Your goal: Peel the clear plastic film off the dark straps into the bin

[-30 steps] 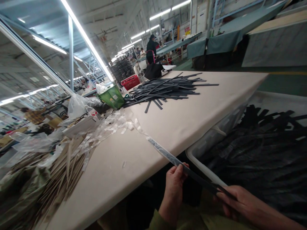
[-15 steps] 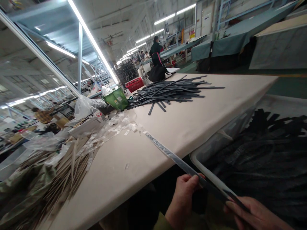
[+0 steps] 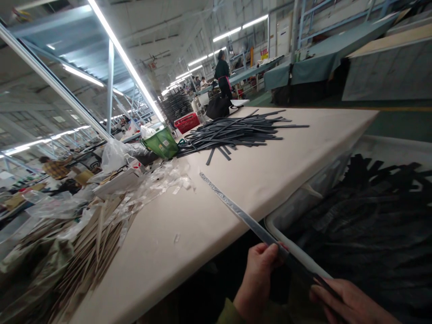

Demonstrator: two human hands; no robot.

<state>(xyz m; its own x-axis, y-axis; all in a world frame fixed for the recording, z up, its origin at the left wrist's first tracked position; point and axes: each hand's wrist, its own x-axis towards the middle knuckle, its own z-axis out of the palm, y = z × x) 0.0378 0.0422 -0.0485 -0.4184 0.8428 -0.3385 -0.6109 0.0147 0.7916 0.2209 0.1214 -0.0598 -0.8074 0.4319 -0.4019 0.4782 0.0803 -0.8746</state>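
A long dark grey strip (image 3: pixel 254 227) runs from my hands up over the near edge of the pale table (image 3: pixel 162 265). Its far part looks shiny and lies on the tabletop. My left hand (image 3: pixel 258 270) pinches the strip between thumb and fingers, just beyond the table edge. Nearer to me, at the lower right, my right hand (image 3: pixel 347 297) is closed on the same strip's dark end. Under and beside the strip passes the rim of a pale plastic bin (image 3: pixel 299 256), with many black strips (image 3: pixel 378 234) heaped inside.
On the table lie a pile of dark strips (image 3: pixel 232 130), a green basket (image 3: pixel 162 143), a red crate (image 3: pixel 186 122) and scraps of clear plastic (image 3: pixel 168 177). Brown strips (image 3: pixel 97 243) and greenish cloth (image 3: pixel 40 265) cover the left side. A person (image 3: pixel 222 74) stands farther back.
The view has shifted slightly, so the table and pile appear a little farther left. Both hands keep hold of the strip, and its far end still rests on the table.
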